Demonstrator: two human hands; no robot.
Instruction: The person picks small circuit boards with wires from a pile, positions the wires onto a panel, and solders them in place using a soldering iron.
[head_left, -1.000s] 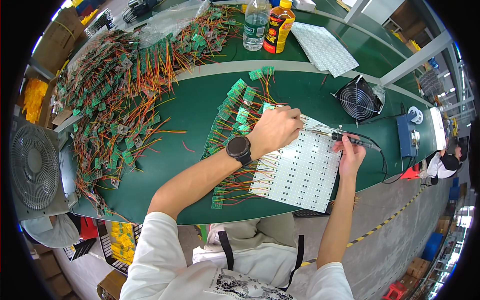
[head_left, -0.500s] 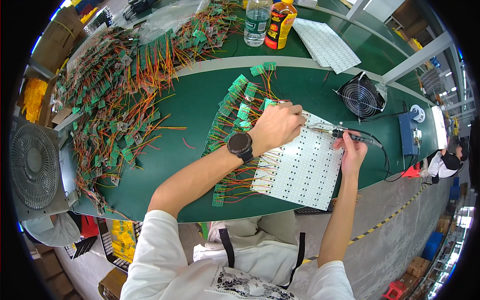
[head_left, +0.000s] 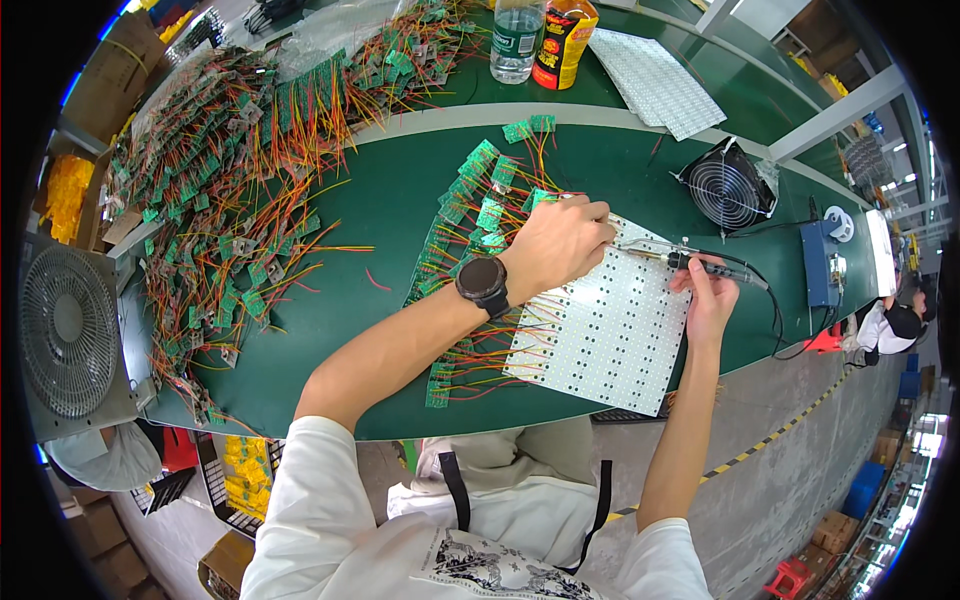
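Note:
My right hand (head_left: 708, 300) grips a soldering iron (head_left: 742, 273) with a black handle and a thin metal feed along its front. The iron's tip points left, low over the upper part of a white panel (head_left: 610, 340) dotted with rows of small pads. Beside the tip, my left hand (head_left: 562, 240) is closed at the panel's upper left edge, its fingertips pressed together; what they pinch is hidden. Small green circuit boards (head_left: 490, 213) with red and yellow wires line the panel's left side, several wires reaching onto it. My left forearm covers part of that row.
A large heap of wired boards (head_left: 200, 150) covers the table's left. At the back stand a clear bottle (head_left: 513, 45), a dark-labelled bottle (head_left: 562, 50) and stacked white panels (head_left: 655, 80). A small black fan (head_left: 725, 188) and blue soldering station (head_left: 818, 265) sit at right, joined by cables.
The whole view has shifted slightly. Both hands keep nearly the same places at the panel, with the iron still by my left fingertips.

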